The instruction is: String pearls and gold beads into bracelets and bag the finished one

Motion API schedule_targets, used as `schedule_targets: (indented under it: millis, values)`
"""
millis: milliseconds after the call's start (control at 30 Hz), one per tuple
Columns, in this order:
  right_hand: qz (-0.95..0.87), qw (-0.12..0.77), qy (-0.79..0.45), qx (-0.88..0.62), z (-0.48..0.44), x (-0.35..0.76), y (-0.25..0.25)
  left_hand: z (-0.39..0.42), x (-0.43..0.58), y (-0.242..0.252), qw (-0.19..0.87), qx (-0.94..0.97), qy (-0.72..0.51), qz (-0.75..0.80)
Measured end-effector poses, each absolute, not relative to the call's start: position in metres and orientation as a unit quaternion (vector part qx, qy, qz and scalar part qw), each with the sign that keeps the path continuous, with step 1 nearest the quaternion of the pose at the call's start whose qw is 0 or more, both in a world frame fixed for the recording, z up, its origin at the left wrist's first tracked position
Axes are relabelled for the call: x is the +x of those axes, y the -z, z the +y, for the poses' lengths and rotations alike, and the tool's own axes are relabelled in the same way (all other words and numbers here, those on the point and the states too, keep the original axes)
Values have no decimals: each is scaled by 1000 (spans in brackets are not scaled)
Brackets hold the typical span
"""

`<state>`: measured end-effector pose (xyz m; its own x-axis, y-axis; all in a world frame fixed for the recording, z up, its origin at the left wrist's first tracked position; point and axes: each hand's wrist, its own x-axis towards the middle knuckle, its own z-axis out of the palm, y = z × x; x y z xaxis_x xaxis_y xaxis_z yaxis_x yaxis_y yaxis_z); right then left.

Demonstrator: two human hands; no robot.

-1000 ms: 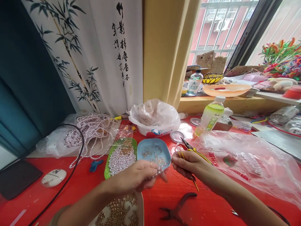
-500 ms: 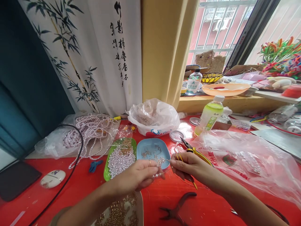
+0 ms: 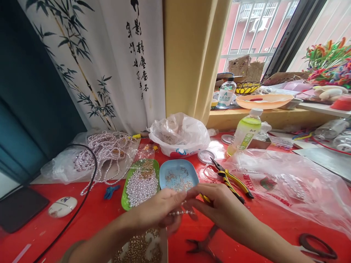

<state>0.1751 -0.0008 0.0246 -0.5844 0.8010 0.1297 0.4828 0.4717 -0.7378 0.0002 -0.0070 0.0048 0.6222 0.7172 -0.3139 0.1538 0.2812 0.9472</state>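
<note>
1 bead strand (image 3: 182,212) runs left to right, left hand (image 3: 161,205) gripping it; right hand (image 3: 219,202), hold unclear.

barred window (image 3: 246,33), yellow curtain (image 3: 189,54), white bamboo-print hanging (image 3: 117,73), red tabletop (image 3: 268,213)

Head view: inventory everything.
Table: 1, red, below
Bead tray: 1, green, centre
Beads: many, pearly/gold, inside
Blue tray: 1, blue, centre
Large pliers: 1, yellow/black, right
Small pliers: 1, dark, bottom
Scissors: 1, black, bottom right
Bead strands: many, pink, left
Drink bottle: 1, green, right
Plastic bag: 1, translucent, right
Mouse: 1, white, left
Curtains: several, mixed, back
Sill clutter: many, mixed, back
Held strand: 1, pearly, centre
Left hand: 1, bare, centre
Right hand: 1, bare, centre
</note>
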Motion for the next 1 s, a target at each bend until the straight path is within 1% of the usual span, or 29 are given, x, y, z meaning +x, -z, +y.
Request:
schedule_targets:
  millis: [167, 233, 400, 533, 667, 767, 833, 900, 933, 967, 1000]
  values:
    - [-828, 243, -258, -434, 6, 179, -24, -2, -1, -3, 728, 523, -218, 387]
    - [-820, 239, -260, -450, 10, 181, -23, 1, -1, -3, 722, 518, -227, 399]
    - [-803, 222, -309, -458, 18, 188, -22, 5, -3, -3, 697, 534, -251, 408]
    - [-816, 174, -302, -461, 26, 202, -25, 7, -7, -8, 655, 546, -270, 446]
    - [-864, 95, -230, -437, 25, 218, -15, 11, -13, -12, 647, 539, -282, 459]
    - [-886, 80, -151, -432, 19, 229, 7, 14, -16, -12, 657, 539, -288, 442]
    - [-884, 93, -116, -443, 12, 232, 19, 14, -16, -11, 660, 539, -295, 433]
    - [-869, 144, -98, -464, 3, 229, 20, 12, -15, -10, 666, 532, -303, 426]
    - [-857, 173, -112, -472, -3, 224, 18, 11, -14, -10, 670, 527, -308, 423]
    - [-848, 196, -152, -469, -9, 217, 13, 10, -12, -9, 674, 521, -315, 419]
    - [-839, 197, -224, -455, -14, 209, 8, 8, -11, -9, 678, 516, -322, 414]
